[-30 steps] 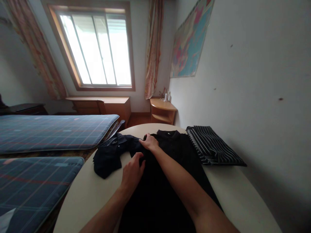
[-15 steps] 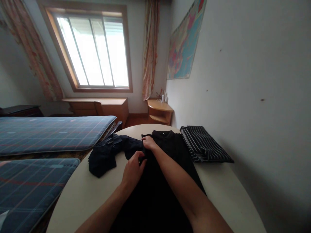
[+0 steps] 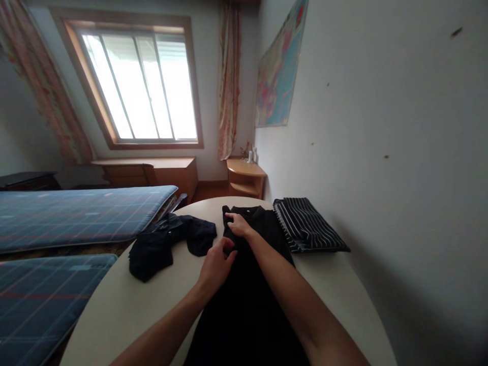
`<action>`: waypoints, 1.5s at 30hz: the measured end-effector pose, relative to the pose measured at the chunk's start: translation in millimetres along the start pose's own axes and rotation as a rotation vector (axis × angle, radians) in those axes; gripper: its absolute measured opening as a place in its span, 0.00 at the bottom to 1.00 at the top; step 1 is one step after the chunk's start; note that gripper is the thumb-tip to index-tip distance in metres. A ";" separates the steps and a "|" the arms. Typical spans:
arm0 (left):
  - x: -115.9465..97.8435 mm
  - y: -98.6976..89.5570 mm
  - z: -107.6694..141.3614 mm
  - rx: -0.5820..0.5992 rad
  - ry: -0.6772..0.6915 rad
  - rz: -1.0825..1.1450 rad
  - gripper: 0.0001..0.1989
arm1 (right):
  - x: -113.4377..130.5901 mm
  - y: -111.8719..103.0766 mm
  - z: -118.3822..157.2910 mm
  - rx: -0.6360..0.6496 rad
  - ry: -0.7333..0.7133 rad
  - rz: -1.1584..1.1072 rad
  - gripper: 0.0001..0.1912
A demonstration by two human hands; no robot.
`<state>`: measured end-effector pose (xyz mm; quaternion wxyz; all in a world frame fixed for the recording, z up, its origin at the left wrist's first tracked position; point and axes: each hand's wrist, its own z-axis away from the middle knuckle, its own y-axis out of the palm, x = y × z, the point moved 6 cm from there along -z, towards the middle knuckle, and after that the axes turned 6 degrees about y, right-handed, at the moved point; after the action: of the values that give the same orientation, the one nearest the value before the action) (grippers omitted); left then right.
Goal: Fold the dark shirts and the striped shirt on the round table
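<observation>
A black collared shirt [image 3: 244,300] lies spread on the round table, its collar toward the far edge. My left hand [image 3: 219,260] pinches the shirt's left edge about midway up its visible length. Farther up, near the shoulder, my right hand [image 3: 238,224] grips the same edge, with the right forearm crossing over the shirt. Part of the cloth at this edge is turned inward. To the left of both hands lies a crumpled dark navy garment [image 3: 152,251], apart from the shirt.
A folded black cloth with white stripes [image 3: 310,223] rests at the right of the cream table [image 3: 102,315], near the wall. Two plaid mattresses [image 3: 76,216] lie on the left. A desk [image 3: 171,168] and a corner shelf [image 3: 246,168] stand by the window.
Both hands have moved to the right with the shirt's left edge, drawing it inward. A strip of table now shows between the shirt and the navy garment. The view has shifted slightly right.
</observation>
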<state>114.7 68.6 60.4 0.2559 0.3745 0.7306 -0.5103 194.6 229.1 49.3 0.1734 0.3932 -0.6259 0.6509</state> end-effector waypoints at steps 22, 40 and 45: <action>15.8 61.6 31.3 0.426 0.376 -0.500 0.30 | -53.4 -35.0 113.1 -0.029 0.038 0.506 0.22; -0.8 22.0 25.1 0.423 0.265 -0.571 0.12 | -76.6 -24.0 70.2 -0.093 -0.013 0.445 0.23; -10.0 -4.7 67.9 0.577 0.216 -0.570 0.11 | -71.1 -33.3 83.8 -0.164 -0.161 0.325 0.14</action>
<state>116.2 1.2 46.9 -0.0890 0.2648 0.6548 -0.7023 288.0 173.6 12.4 0.0467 0.3221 -0.7441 0.5834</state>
